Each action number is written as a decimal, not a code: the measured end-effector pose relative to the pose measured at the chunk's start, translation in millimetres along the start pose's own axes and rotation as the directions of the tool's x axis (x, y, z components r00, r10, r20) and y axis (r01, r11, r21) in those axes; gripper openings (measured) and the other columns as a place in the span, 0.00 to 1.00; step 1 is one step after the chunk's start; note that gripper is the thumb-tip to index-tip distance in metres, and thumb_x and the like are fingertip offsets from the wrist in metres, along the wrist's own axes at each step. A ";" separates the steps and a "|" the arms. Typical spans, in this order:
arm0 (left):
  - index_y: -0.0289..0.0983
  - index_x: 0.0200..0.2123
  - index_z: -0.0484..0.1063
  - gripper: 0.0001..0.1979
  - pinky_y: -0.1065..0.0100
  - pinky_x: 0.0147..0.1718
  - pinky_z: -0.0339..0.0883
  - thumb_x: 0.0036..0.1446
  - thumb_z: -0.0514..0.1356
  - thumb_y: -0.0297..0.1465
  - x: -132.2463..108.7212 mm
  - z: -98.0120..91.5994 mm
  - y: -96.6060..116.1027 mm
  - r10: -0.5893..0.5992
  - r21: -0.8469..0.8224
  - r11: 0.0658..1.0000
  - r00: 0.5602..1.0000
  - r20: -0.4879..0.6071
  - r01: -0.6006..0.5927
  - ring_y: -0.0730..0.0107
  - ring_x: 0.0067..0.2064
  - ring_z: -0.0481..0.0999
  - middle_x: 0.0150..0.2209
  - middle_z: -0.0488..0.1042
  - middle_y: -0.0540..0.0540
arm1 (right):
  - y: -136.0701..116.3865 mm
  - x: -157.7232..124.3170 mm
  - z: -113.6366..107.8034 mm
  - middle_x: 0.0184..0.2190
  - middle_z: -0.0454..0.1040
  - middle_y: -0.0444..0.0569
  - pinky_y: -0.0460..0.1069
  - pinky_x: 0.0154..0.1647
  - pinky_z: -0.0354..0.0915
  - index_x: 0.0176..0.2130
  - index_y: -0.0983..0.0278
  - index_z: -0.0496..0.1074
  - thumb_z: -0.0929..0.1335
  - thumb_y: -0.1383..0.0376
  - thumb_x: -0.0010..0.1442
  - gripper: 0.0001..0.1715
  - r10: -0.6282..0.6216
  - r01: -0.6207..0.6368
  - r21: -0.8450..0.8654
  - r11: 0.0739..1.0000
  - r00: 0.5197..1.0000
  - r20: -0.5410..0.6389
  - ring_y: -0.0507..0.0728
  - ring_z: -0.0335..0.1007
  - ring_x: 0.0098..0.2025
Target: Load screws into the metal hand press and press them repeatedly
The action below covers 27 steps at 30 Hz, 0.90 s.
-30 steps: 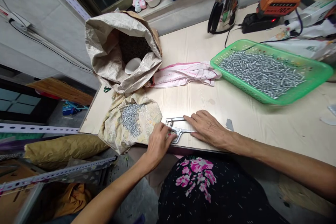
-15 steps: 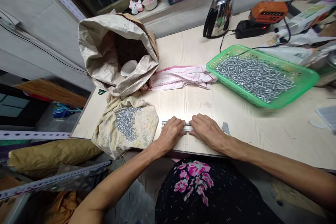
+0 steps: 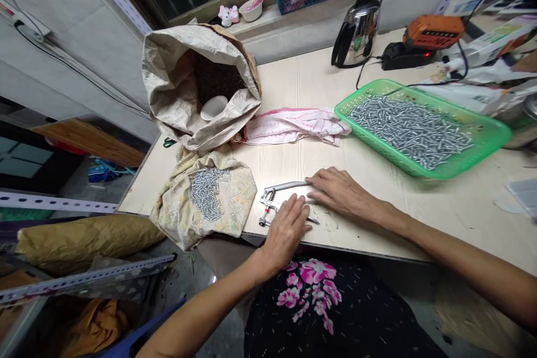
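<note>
A small metal hinged tool (image 3: 274, 199) lies open on the table's front edge, its two arms spread apart. My left hand (image 3: 286, 229) rests flat on the lower arm, fingers stretched out. My right hand (image 3: 338, 191) lies flat with its fingertips on the end of the upper arm. Small white scraps lie on the table between my hands. To the left, a pile of short metal pins (image 3: 205, 193) sits on a floral cloth (image 3: 222, 210).
A green basket (image 3: 490, 142) full of metal pins stands at the right. A large paper sack (image 3: 168, 84) with a white scoop stands at the back left, a pink cloth (image 3: 293, 123) beside it. A kettle (image 3: 356, 31) and an orange charger (image 3: 432, 31) stand behind.
The tool was closed under both hands half a second ago; now its arms are spread, my left hand has slid toward me and white scraps show.
</note>
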<state>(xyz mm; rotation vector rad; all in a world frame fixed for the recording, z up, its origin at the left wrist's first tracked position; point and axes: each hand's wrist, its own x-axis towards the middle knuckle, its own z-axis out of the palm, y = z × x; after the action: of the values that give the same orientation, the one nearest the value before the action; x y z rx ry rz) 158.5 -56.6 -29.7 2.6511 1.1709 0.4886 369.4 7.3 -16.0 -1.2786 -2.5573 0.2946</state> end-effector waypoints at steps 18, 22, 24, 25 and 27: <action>0.34 0.51 0.70 0.16 0.60 0.50 0.72 0.66 0.53 0.36 -28.1 -8.4 24.5 0.128 -0.122 0.985 0.992 0.018 -0.125 0.60 0.49 0.76 0.43 0.78 0.39 | -83.0 81.1 22.3 0.38 0.70 0.48 0.55 0.42 0.51 0.32 0.61 0.73 0.67 0.65 0.62 0.07 -0.542 0.547 -0.021 0.837 0.834 0.107 0.60 0.57 0.46; 0.40 0.43 0.74 0.09 0.64 0.41 0.74 0.64 0.55 0.32 -50.5 -40.6 4.2 0.342 0.028 0.939 0.915 -0.212 -0.344 0.68 0.37 0.76 0.34 0.78 0.47 | -93.7 92.9 48.6 0.36 0.70 0.51 0.55 0.42 0.54 0.32 0.65 0.71 0.65 0.69 0.62 0.06 -0.560 0.560 0.026 0.828 0.823 0.097 0.59 0.58 0.44; 0.41 0.39 0.74 0.10 0.62 0.36 0.72 0.65 0.52 0.30 -47.6 -63.2 -27.2 0.181 0.183 0.975 0.920 -0.348 -0.123 0.67 0.35 0.75 0.32 0.76 0.47 | -96.1 96.7 51.1 0.35 0.70 0.51 0.54 0.42 0.56 0.34 0.66 0.70 0.65 0.68 0.62 0.05 -0.501 0.492 0.127 0.861 0.864 0.053 0.58 0.60 0.42; 0.40 0.40 0.75 0.11 0.61 0.37 0.71 0.65 0.52 0.29 -41.8 -73.9 -46.8 0.034 0.237 0.970 0.927 -0.373 0.060 0.65 0.36 0.74 0.34 0.76 0.44 | -96.4 98.0 48.5 0.35 0.71 0.50 0.53 0.41 0.57 0.35 0.66 0.70 0.65 0.68 0.63 0.04 -0.449 0.436 0.202 0.877 0.893 0.022 0.57 0.61 0.41; 0.38 0.41 0.75 0.12 0.60 0.38 0.68 0.66 0.51 0.30 -24.6 -90.3 -88.4 -0.183 0.309 0.900 0.912 -0.368 0.306 0.62 0.38 0.71 0.36 0.75 0.42 | -91.3 98.3 34.1 0.35 0.71 0.49 0.51 0.40 0.60 0.38 0.65 0.69 0.64 0.68 0.63 0.04 -0.312 0.312 0.356 0.881 0.948 -0.059 0.54 0.63 0.39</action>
<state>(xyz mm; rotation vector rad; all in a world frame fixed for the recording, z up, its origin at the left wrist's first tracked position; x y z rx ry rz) 49.0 -11.5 20.8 2.7185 1.8374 0.7574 233.2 30.4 -6.7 -0.7199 -2.5013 0.6587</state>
